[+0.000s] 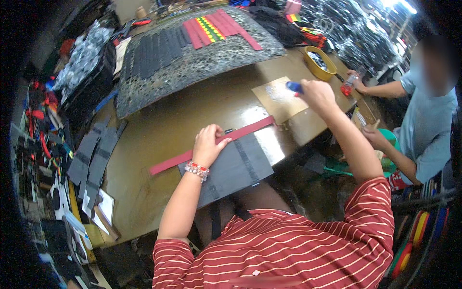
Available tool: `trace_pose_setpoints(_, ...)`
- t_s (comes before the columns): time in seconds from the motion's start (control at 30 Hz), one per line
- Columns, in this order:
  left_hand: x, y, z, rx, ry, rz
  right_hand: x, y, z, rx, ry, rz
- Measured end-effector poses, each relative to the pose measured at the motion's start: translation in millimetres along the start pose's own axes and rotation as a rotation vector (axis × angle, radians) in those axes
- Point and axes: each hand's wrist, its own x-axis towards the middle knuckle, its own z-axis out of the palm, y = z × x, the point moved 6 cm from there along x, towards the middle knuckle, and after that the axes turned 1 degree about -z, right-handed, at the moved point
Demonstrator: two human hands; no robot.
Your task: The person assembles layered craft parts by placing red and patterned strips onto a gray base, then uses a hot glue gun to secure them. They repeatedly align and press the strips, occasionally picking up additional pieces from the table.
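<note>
My left hand presses a long dark-red strip down along the far edge of a dark grey rectangular panel. The thumb lies on the strip and the fingers are bent over it. Black bands run across the panel, whose near edge overhangs the table. My right hand is raised to the right, closed around a small blue object, blurred, its kind unclear. Beneath that hand a tan sheet with wet-looking shiny patches lies on the table.
A speckled board across the back holds black strips and red strips. Dark panels are stacked at left. A yellow bowl stands at far right. At the right a co-worker holds a clear-and-red bottle.
</note>
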Motion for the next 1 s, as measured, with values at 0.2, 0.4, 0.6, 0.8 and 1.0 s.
trace_pose_setpoints(0.2, -6.9, -3.9, -1.9, -0.020, 0.006, -0.045, -27.2, -123.1, 19.6, 0.633, -0.179, -0.275)
trace_pose_setpoints(0.4, -6.9, -1.8, -2.7, 0.030, -0.005, -0.048, -15.3, -132.2, 35.0, 0.630, -0.046, -0.257)
trace_pose_setpoints(0.6, -6.6, -1.6, -3.6, 0.053, -0.020, -0.050, -13.2, -129.8, 44.4, 0.652, 0.008, -0.257)
trace_pose_setpoints(0.8, -7.4, -3.8, -1.4, 0.030, 0.010, -0.020, -14.5, -134.1, 32.6, 0.481, -0.112, -0.225)
trace_pose_setpoints(1.0, -0.5, 1.6, 1.4, 0.134, -0.136, -0.004, -41.5, -162.3, -7.0, 0.170, 0.102, -0.559)
